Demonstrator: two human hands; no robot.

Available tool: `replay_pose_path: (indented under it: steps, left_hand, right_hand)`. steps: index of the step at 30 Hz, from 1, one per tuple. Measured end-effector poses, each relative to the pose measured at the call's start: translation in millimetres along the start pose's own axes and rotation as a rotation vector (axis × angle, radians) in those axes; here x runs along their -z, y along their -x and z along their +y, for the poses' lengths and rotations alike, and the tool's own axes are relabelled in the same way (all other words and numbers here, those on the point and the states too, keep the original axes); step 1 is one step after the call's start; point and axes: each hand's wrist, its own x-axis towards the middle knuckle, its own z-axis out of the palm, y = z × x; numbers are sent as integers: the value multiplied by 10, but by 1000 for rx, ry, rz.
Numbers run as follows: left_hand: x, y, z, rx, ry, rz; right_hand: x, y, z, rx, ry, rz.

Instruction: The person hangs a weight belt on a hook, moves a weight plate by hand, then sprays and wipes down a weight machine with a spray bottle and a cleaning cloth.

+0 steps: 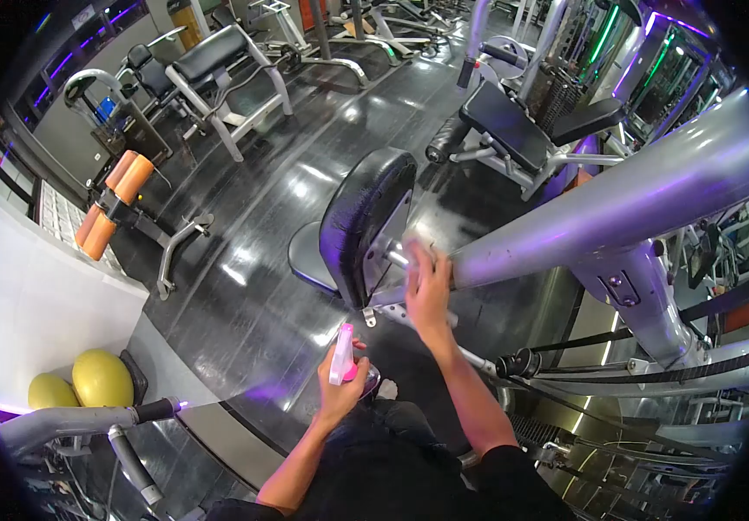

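Observation:
My left hand [341,395] is wrapped round a spray bottle [343,356] with a white and pink trigger head, held upright in front of my body. Its lower part is mostly hidden by the hand. My right hand [429,291] reaches to the thick silver frame tube [513,252] of an exercise machine, behind its black padded backrest [366,221]. The fingers look stretched out and partly smeared by motion at the tube's end; no cloth can be made out. Below the backrest, the black seat [312,256] shows in part.
Yellow exercise balls [102,379] sit at lower left beside a grey padded bar [88,425]. A machine with orange rollers [129,176] stands at left. A black bench [504,126] is beyond the backrest. Cables and a pulley [520,363] lie right of my forearm.

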Motion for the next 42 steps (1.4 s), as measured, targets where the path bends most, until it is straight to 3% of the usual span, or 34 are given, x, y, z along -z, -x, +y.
replay_pose_path:
  steps: [3,5,7,10,11,13,15,17,18,20,29,33,36,40,42]
  left_hand:
    - [-57,2,-39,-13,9,3]
    - [-58,-5,-16,-21,-38,-33]
    - [-47,19,40,-28,-25,-15]
    - [30,81,-22,-9,-7,22]
    - [39,85,-65,4,-1,31]
    - [70,116,-128,-13,0,41]
    - [107,122,-129,-27,1,41]
    - [113,152,-85,36,-25,70]
    - [113,160,-101,39,-23,77]
    - [125,169,-141,45,-50,58]
    - [35,48,-107,31,-7,23]
    - [17,-30,-119,24,-26,22]
    - [-13,-73,-130,11,-44,6]
    - [-71,-122,-86,6,-13,-8]
    - [-92,-119,-83,8,-7,-14]
  right_hand:
    - [-177,-225,163,40,261,58]
    - [-615,-243,515,177,582,-67]
    - [-688,-350,520,179,655,-28]
    - [-497,-660,535,-138,611,-389]
    - [-489,-773,596,-131,610,-391]
    - [-603,-920,739,-443,507,-548]
    - [-706,-821,728,-436,544,-507]
    - [-687,-589,642,-139,517,-136]
    - [-665,-527,660,-134,518,-141]
    - [-608,-428,703,342,498,68]
    - [-403,-401,632,507,522,-135]
    - [-354,-401,611,566,585,-134]
    - [-234,-238,586,656,605,-275]
    - [-299,74,673,444,588,-269]
    - [-306,-53,640,571,622,-282]
